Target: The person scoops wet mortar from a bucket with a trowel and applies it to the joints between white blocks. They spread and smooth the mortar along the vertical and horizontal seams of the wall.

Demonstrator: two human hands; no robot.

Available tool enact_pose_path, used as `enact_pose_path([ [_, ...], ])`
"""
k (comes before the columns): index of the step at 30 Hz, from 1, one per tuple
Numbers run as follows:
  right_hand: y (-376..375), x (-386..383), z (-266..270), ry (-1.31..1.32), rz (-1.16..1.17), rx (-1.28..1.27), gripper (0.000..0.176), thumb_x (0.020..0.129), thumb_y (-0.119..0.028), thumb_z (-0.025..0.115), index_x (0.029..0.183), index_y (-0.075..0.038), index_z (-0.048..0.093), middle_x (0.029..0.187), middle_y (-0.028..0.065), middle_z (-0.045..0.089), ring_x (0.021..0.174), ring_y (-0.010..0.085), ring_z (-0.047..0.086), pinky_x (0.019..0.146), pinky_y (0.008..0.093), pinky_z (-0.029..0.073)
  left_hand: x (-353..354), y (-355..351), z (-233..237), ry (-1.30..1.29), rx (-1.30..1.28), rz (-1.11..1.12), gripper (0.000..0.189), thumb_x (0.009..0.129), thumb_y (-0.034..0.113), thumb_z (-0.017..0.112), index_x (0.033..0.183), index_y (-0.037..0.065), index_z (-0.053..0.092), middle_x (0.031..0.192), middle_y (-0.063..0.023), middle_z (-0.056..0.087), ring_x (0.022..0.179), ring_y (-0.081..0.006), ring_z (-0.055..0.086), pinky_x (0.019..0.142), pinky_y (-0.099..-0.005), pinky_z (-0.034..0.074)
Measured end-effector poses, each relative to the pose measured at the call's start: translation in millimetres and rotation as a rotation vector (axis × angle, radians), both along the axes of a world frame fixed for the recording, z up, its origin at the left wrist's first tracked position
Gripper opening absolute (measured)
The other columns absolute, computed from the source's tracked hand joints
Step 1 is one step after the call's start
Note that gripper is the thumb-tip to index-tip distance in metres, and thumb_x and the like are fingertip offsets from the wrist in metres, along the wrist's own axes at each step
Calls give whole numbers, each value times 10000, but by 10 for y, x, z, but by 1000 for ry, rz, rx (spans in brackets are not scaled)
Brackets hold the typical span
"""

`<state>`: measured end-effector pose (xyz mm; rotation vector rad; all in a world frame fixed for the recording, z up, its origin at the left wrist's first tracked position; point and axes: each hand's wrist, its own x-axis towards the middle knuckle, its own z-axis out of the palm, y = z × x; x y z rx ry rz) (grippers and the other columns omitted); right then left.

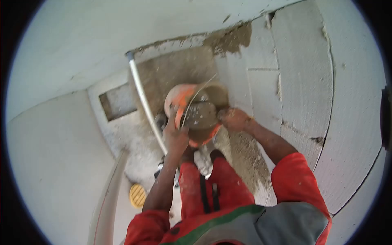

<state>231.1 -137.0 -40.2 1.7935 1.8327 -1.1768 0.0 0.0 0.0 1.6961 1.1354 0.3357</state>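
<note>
An orange bucket [178, 96], its inside coated with grey mortar, is tilted so that its mouth faces me. My left hand [176, 136] is closed on the bucket's near-left rim, beside the thin wire bail [190, 103]. At the right side of the mouth, my right hand [236, 119] is closed in a fist round the handle of what looks like a trowel. Its wet, mortar-covered blade [201, 115] reaches into the bucket. The handle is mostly hidden by my fingers.
Left of the bucket leans a white pipe [143, 96]; a thicker pipe [110, 200] stands nearer. A yellow slotted disc [138, 195] lies on the floor. Pale block wall [302, 69] rises at right, with wet mortar [230, 39] at its far corner. Loose debris [247, 157] lies along its base.
</note>
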Motion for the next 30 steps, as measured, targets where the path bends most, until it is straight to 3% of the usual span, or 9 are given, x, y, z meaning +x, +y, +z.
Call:
enact_pose_path([
  [3, 41, 134, 70, 2, -148, 241, 358, 852, -267, 583, 1134, -48, 560, 992, 202, 633, 975, 348, 632, 909, 466, 480, 239, 147, 3, -160, -292, 104, 641, 716, -37, 520, 1353, -24, 456, 890, -98, 626, 495, -145, 575, 447, -257, 489],
  [5, -22, -149, 404, 71, -258, 189, 382, 859, -269, 571, 1169, -51, 519, 1034, 209, 617, 998, 358, 615, 924, 466, 469, 82, 126, 415, -178, -514, 223, 588, 713, -57, 513, 1300, -47, 487, 859, -75, 615, 443, -125, 528, 400, -243, 455],
  [6, -12, -236, 484, 96, -303, 176, 399, 862, -273, 567, 1188, -53, 500, 1056, 209, 611, 1012, 360, 607, 930, 466, 464, -4, 164, 557, -113, -550, 221, 562, 713, -7, 519, 1275, -29, 526, 861, -118, 613, 641, -171, 601, 597, -308, 527],
  [9, -51, -292, 718, 80, -346, 99, 457, 872, -296, 562, 1248, -60, 453, 1139, 195, 597, 1065, 353, 592, 946, 467, 450, -108, 147, 606, -249, -410, 250, 486, 707, -74, 503, 1193, -57, 518, 902, -100, 610, 547, -166, 591, 428, -260, 496],
  [14, 63, -374, 1232, 27, -295, 53, 492, 880, -301, 553, 1297, -74, 426, 1282, 202, 541, 1139, 349, 562, 975, 476, 429, -183, 190, 907, -317, -512, 418, 442, 709, -56, 506, 1150, -58, 515, 908, -120, 615, 565, -203, 618, 432, -280, 528],
  [23, 216, -398, 1922, 361, -388, 324, 401, 838, -273, 601, 1167, -43, 590, 1182, 181, 599, 1112, 381, 555, 980, 491, 430, -587, 330, 1172, -461, -514, 677, 429, 712, -8, 511, 1137, -60, 494, 885, -144, 601, 454, -226, 589, 414, -322, 549],
  [27, 430, 109, 2053, 648, -662, 82, 342, 835, -264, 684, 1070, -22, 624, 993, 135, 674, 873, 266, 669, 781, 390, 553, -860, 436, 1171, -381, -438, 746, 434, 708, 10, 497, 1136, -59, 489, 880, -135, 598, 487, -214, 594, 431, -329, 557],
  [29, 619, 502, 2063, 699, -1166, -160, 374, 824, -291, 722, 1033, 1, 616, 892, 96, 682, 735, 195, 674, 635, 323, 563, -1124, 523, 981, -353, -335, 722, 450, 703, 11, 490, 1146, -64, 477, 896, -128, 598, 567, -199, 606, 442, -325, 561],
  [30, 709, 771, 1976, 537, -1160, -36, 364, 838, -300, 710, 1010, 5, 613, 848, 115, 671, 640, 190, 662, 550, 325, 554, -1189, 561, 1005, -327, -315, 718, 456, 700, 7, 487, 1149, -63, 475, 899, -126, 598, 584, -198, 608, 443, -322, 562],
])
